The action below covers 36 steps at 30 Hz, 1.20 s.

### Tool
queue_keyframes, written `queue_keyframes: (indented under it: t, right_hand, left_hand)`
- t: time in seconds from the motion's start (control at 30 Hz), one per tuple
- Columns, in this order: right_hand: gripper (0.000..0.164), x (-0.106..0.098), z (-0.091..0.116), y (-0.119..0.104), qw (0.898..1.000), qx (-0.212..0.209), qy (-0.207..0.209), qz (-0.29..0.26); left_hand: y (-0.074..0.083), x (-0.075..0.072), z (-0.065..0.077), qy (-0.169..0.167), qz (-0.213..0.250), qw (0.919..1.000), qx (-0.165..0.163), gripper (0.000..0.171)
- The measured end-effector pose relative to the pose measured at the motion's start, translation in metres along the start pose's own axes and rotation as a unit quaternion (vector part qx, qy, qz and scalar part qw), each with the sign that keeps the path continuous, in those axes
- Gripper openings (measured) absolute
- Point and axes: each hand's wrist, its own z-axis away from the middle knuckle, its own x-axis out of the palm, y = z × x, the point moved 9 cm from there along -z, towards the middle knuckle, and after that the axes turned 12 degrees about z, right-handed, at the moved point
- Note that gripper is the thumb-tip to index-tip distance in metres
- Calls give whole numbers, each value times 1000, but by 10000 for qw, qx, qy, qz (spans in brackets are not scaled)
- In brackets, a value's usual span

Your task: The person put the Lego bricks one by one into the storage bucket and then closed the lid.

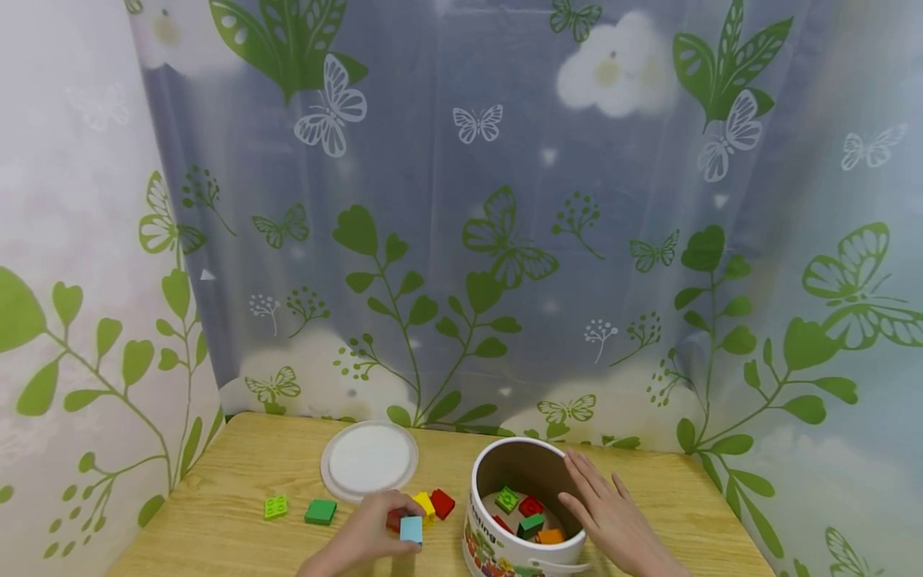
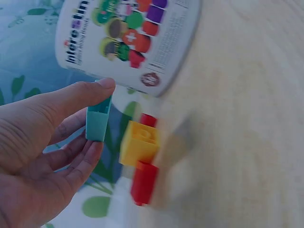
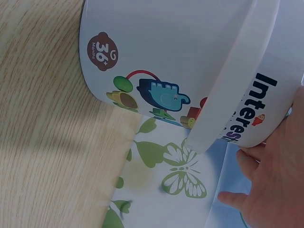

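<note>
My left hand [image 1: 364, 529] pinches a light blue toy brick [image 1: 411, 530] between thumb and fingers, left of a white bucket [image 1: 477, 522]. In the left wrist view the brick [image 2: 97, 125] is upright above the table. Just beyond that hand lie a yellow brick [image 1: 424, 505] and a red brick [image 1: 443, 504]; another red brick [image 2: 144, 183] is partly hidden behind the fingers in the head view. My right hand [image 1: 613, 513] rests at the bucket's right rim, its fingers extended. Inside the bucket are several bricks, among them a green one [image 1: 530, 526] and an orange one [image 1: 550, 537].
A round white lid [image 1: 369, 457] lies at the back left of the wooden table [image 1: 216, 497]. Light green [image 1: 276, 506] and dark green [image 1: 320, 512] bricks lie on the left. The bucket's white handle [image 3: 232, 76] hangs along its side. A patterned curtain [image 1: 447, 240] stands behind.
</note>
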Motion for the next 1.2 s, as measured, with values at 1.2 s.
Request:
queue_keyframes:
  t: [1.2]
  right_hand:
    - [64,-3,2,-1,10000,8,-55,-42]
  left_hand:
    - [96,3,-77,248,-246,9972,655,39]
